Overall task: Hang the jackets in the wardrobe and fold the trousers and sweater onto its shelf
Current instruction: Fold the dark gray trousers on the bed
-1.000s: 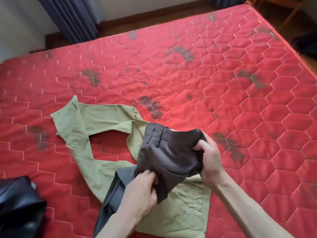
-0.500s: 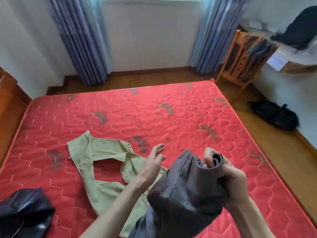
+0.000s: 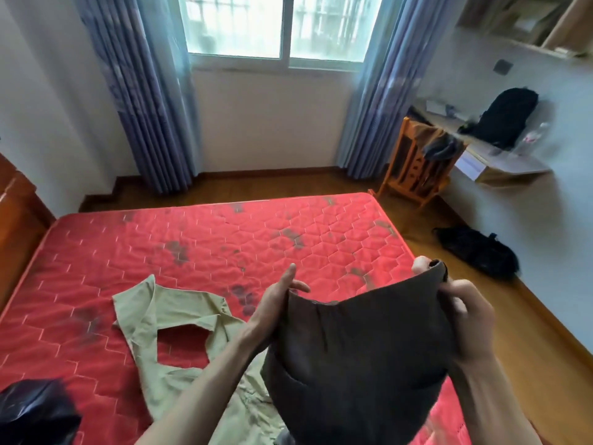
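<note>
Both hands hold the dark trousers (image 3: pixel 356 358) up above the red mattress (image 3: pixel 192 252), waistband stretched between them. The right hand (image 3: pixel 465 316) has its fingers curled tight round one end; the left hand (image 3: pixel 276 303) grips the other edge, thumb hidden behind the cloth. The trouser legs drop out of sight below. Green trousers (image 3: pixel 167 319) lie flat on the mattress beneath the left arm, partly covered. A black jacket (image 3: pixel 32 412) is cut off at the corner.
</note>
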{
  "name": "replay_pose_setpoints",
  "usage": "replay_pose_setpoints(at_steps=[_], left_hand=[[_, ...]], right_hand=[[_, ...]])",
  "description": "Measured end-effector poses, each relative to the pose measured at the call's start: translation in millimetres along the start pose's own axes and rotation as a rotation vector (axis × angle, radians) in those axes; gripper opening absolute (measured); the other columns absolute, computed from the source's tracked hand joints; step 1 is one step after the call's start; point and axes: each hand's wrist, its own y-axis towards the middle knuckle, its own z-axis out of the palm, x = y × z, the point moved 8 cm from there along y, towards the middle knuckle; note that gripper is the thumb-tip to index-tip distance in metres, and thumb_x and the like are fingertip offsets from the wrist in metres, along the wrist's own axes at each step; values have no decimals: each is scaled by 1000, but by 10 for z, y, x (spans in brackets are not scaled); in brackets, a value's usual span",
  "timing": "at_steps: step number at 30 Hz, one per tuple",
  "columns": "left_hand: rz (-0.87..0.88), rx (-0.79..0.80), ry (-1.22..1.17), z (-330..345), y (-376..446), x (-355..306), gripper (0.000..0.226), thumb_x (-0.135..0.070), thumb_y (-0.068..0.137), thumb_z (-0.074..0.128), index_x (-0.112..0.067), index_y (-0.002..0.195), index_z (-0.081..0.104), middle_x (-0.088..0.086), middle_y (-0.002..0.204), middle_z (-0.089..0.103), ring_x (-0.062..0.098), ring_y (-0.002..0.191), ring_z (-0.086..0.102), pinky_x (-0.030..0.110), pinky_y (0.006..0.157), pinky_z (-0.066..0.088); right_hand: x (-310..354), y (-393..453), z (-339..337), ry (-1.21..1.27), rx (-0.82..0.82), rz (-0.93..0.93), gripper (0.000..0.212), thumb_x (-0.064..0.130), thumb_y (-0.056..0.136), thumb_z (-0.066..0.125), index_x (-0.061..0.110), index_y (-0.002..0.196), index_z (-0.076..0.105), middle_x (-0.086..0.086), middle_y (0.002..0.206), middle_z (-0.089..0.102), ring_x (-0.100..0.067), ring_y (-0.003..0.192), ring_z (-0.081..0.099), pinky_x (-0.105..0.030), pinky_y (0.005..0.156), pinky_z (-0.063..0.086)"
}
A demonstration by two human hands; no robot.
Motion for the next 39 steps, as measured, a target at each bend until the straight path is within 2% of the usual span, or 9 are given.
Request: replay_pose_setpoints(at_steps=[3,6,11,14,17,21,25,32,39], left_hand=[[104,-84,70,-483,-159,-253,71,-89,75,58,-20,80,76,7,79,70,22,76,65,39,77,51],[164,-73,80,-747,-390,-510,61,-77,78,68,-16,83,67,5,76,59,18,68,56,29,62,45],[156,56,58,-824,-783,-782,33,-39,74,79,-18,97,66,3,84,61,13,74,59,23,59,46],[124,159,81,-763,-996,-962,43,-13,66,74,-14,108,64,9,95,64,17,83,64,27,67,52],[137,114,364,-781,-1108,-1163,48,2,64,63,-9,110,67,12,101,67,22,94,64,37,82,51],[240,-27,545,-832,-1220,-1521,34,3,71,64,-14,98,76,7,95,74,19,95,70,35,86,56],[365,-165,480,-922,-1359,-1848,28,17,84,68,-7,92,78,11,92,74,21,92,70,30,87,58],[518,-229,435,-943,-1689,-2367,22,9,93,67,1,111,77,21,111,76,22,101,71,32,99,57],[607,-77,247,-681,-1972,-2905,10,-10,96,67,-14,104,68,16,93,54,24,78,53,32,69,51]], right_hand=[[57,9,-168,-171,38,-44,42,43,80,72,9,87,50,-4,72,48,-13,60,49,-24,55,48],[113,40,-285,-475,-15,-162,39,41,92,71,7,96,54,-5,84,53,-11,75,52,-23,64,51],[326,-10,-355,-570,-16,-275,38,47,86,80,20,107,62,2,97,65,-4,86,61,-14,69,54],[607,-9,-301,-704,-10,-385,34,40,86,75,19,109,61,8,94,65,-2,82,59,-11,69,51],[879,34,-251,-824,-22,-509,27,32,86,75,22,107,62,13,91,64,0,80,58,-9,71,48],[1050,132,-203,-828,15,-559,25,26,89,78,22,109,64,4,87,67,-3,74,61,-15,60,52],[1189,178,-126,-877,73,-590,25,30,88,80,22,111,74,3,95,75,-6,84,70,-13,70,55],[1505,83,204,-905,180,-593,18,18,89,79,26,105,80,-3,94,79,-15,87,76,-21,71,60],[2089,-169,677,-754,233,-801,22,19,96,66,32,111,76,6,105,76,-8,101,71,-16,80,57]])
